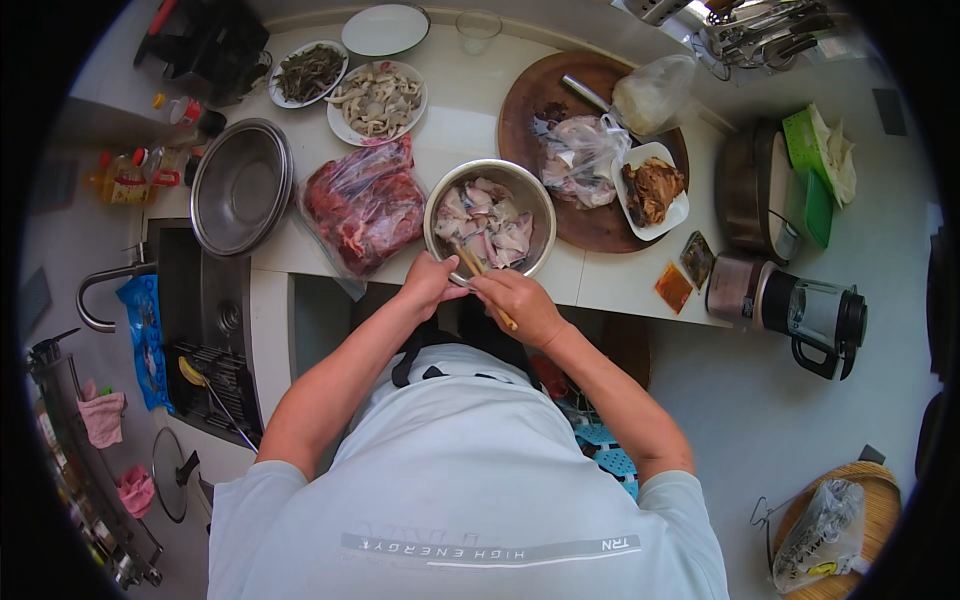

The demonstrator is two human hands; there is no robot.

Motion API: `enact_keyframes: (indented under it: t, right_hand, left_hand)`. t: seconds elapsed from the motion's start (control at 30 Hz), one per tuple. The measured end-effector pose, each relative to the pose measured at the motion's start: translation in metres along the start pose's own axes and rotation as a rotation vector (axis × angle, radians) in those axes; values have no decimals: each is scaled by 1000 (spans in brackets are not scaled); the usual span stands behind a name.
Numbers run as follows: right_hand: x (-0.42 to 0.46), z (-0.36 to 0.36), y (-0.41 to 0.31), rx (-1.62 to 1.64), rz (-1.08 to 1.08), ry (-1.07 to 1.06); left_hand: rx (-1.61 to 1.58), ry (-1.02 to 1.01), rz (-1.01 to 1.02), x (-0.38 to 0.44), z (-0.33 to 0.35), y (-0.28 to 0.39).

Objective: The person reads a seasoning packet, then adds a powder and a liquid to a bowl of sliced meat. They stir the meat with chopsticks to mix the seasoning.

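Observation:
A stainless steel bowl (544, 196) at the counter's front edge holds pale pieces of raw fish (489, 217). My left hand (431, 285) grips the near left rim of this bowl, thumb on top and fingers underneath. In my right hand (523, 304) is a pair of wooden chopsticks (471, 261), their tips down among the fish pieces. Left of the bowl lies a clear plastic bag of raw red meat (364, 206). To its right, a round wooden cutting board (525, 97) carries a plastic bag of raw fish (581, 161) and a knife with a metal handle (585, 93).
A plate of sliced mushrooms (379, 103), a dish of dark strips (309, 73) and stacked metal bowls (241, 187) stand at back left. A white dish of browned meat (652, 187) overlaps the board. Farther right are sauce packets (673, 286) and a blender (814, 315). The sink (202, 300) is left.

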State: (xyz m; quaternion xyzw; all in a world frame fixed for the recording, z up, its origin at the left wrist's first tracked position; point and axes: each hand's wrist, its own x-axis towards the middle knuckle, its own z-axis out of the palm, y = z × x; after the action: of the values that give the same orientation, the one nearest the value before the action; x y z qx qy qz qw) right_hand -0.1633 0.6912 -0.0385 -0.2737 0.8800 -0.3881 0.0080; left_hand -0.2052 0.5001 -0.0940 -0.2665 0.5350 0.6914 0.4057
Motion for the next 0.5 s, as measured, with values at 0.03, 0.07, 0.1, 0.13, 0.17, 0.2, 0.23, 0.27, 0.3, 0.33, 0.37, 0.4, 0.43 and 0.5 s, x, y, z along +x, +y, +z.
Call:
enact_keyframes:
  t: [0.03,0.07,0.1,0.13,0.17,0.2,0.23,0.27,0.3,0.33,0.37,0.4,0.43,0.5]
  right_hand:
    - [1,-2,1,-18,-2,62]
    - [3,-6,2,-36,-5,124]
    - [4,-11,3,-55,-2,186]
    - [8,-17,6,-43,6,235]
    - [12,-24,9,-36,34,243]
    - [17,-31,12,-29,61,253]
    - [20,-36,14,-23,89,263]
    - [20,-40,16,-5,99,294]
    - [21,-45,19,-8,120,314]
    - [22,-50,21,-11,140,334]
    - [24,-53,23,-14,160,354]
    - [24,-54,27,33,215,367]
    - [26,-50,32,49,222,374]
    - [28,-34,41,82,234,386]
  left_hand:
    - [8,4,-4,0,0,0]
    - [16,9,-8,0,0,0]
    - [19,12,0,-2,1,1]
    - [22,15,8,-3,2,2]
    - [24,18,15,-4,4,3]
    - [27,28,12,-4,4,3]
    - [29,39,10,-3,4,4]
    - [30,50,8,-4,4,3]
    - [30,41,2,-3,3,3]
    - [29,32,-3,-3,3,3]
    - [28,23,-9,-2,2,3]
    - [26,25,-2,-1,3,2]
    - [24,27,5,-1,3,1]
    - [21,26,6,1,2,0]
